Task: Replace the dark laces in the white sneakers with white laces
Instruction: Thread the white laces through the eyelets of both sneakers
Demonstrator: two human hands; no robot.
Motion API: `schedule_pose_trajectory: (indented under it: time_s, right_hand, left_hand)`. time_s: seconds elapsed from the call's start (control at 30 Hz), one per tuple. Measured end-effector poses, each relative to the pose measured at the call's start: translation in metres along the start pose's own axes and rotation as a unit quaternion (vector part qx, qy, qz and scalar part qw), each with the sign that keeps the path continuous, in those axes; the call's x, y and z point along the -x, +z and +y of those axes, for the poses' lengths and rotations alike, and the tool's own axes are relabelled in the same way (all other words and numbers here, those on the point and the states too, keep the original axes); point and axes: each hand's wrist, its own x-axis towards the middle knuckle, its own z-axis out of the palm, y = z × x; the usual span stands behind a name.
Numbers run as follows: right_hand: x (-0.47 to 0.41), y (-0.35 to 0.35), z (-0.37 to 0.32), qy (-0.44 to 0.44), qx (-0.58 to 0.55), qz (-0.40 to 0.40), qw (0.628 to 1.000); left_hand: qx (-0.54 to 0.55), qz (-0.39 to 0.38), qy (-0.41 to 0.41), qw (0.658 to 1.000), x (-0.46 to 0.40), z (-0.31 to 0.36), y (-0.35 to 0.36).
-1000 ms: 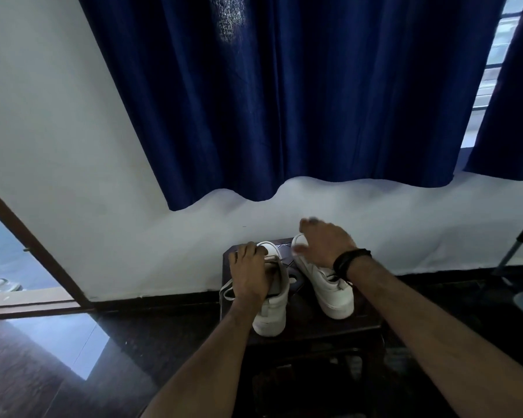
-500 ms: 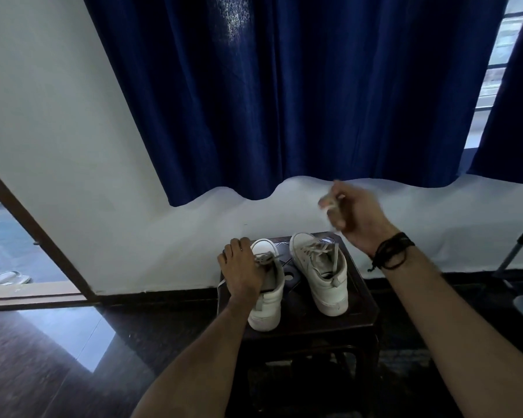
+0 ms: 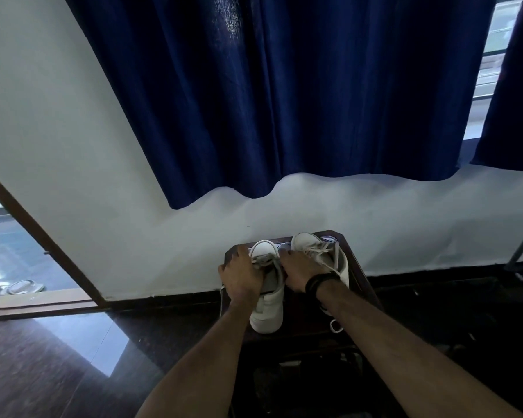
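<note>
Left hand [image 3: 241, 277] is gripping the left sneaker [image 3: 267, 300] by its laces [image 3: 261, 260]; right hand [image 3: 299, 271], grip unclear, is touching its other side. Right sneaker [image 3: 320, 251] is sitting just beyond, near the stool's [image 3: 355, 263] edge.

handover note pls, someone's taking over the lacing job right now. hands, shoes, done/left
Left hand: grips the left sneaker at its side.
Right hand: down between the shoes at the left one's laces; grip not clear.
Both sneakers stand side by side on the dark stool.
Done: right sneaker carries pale laces, one end trailing off the front.
Left: finish lacing the left sneaker, which shows lace only near its toe.
</note>
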Motion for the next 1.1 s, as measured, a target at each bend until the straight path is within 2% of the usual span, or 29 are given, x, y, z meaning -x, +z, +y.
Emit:
schedule_pose_trajectory:
  time_s: [0.07,0.23,0.33,0.43,0.67,0.8,0.87,0.97,1.03,1.1]
  right_hand:
    - [-0.002,0.006,0.002,0.005,-0.008,0.015,1.000]
    - [0.003,-0.025,0.013,0.058,-0.017,0.187,0.981]
    - [0.013,-0.047,0.031,0.097,-0.096,0.237,0.962]
    - [0.024,-0.058,0.045,0.110,-0.117,0.268,0.950]
    - [0.046,-0.045,0.050,0.106,-0.101,0.282,0.948]
    - [0.051,-0.043,0.045,0.120,-0.119,0.311,0.935]
    - [0.052,-0.042,0.041,0.113,-0.108,0.267,0.951]
    - [0.048,-0.036,0.035,0.081,-0.007,0.129,0.988]
    - [0.040,-0.029,0.028,0.057,0.050,0.131,0.988]
    - [0.025,-0.021,0.018,0.018,0.056,0.154,0.986]
  left_hand:
    - [0.004,-0.004,-0.004,1.000,0.001,0.000,-0.001]
    - [-0.007,-0.015,-0.026,1.000,0.000,0.002,-0.001]
    - [-0.023,-0.021,-0.031,0.999,0.001,0.004,-0.003]
    - [-0.033,-0.023,-0.039,0.998,0.002,0.006,-0.005]
    - [-0.037,-0.024,-0.064,0.997,0.003,0.007,-0.006]
    - [-0.027,-0.026,-0.078,0.996,0.002,0.006,-0.006]
    - [-0.017,-0.024,-0.082,0.996,0.002,0.005,-0.007]
    - [0.007,-0.017,-0.080,0.997,0.003,0.004,-0.008]
    - [0.026,-0.016,-0.067,0.997,0.004,0.004,-0.009]
    - [0.056,-0.018,-0.062,0.996,0.004,0.003,-0.010]
